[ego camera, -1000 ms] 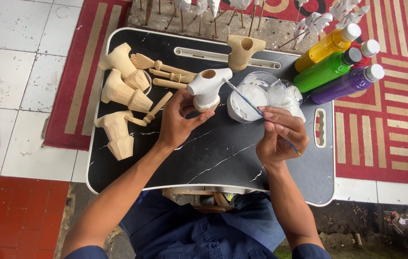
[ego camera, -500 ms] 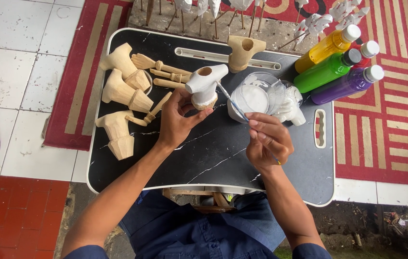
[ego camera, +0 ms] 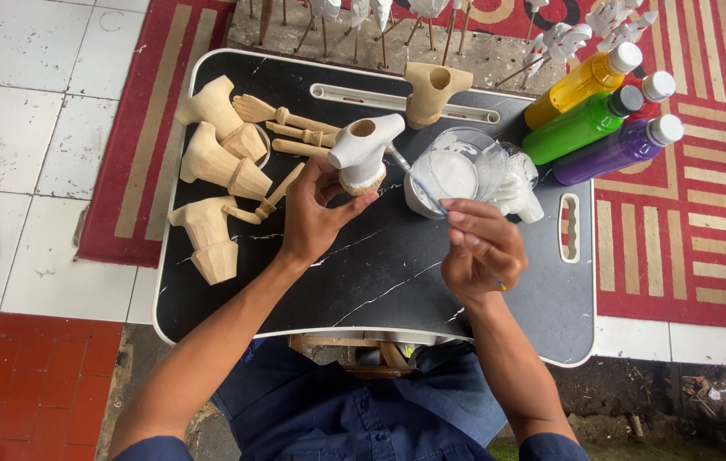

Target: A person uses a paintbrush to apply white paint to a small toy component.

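Note:
My left hand (ego camera: 312,213) grips a carved wooden piece (ego camera: 365,149) by its bare base; its upper part is painted white. In my right hand (ego camera: 481,248) is a thin paintbrush (ego camera: 410,171), its tip touching the right side of the white piece. Just right of the piece stands a clear cup of white paint (ego camera: 447,175). All of this is above a black lap tray (ego camera: 380,265) with a white rim.
Several unpainted wooden figures (ego camera: 213,158) and sticks (ego camera: 286,119) lie at the tray's left. Another bare wooden piece (ego camera: 436,90) stands at the back. Yellow, green and purple paint bottles (ego camera: 589,124) lie at the right. Painted pieces on sticks (ego camera: 380,17) stand behind the tray.
My right hand has moved the brush from the paint cup leftward to the white piece. My left hand still holds the piece in about the same place.

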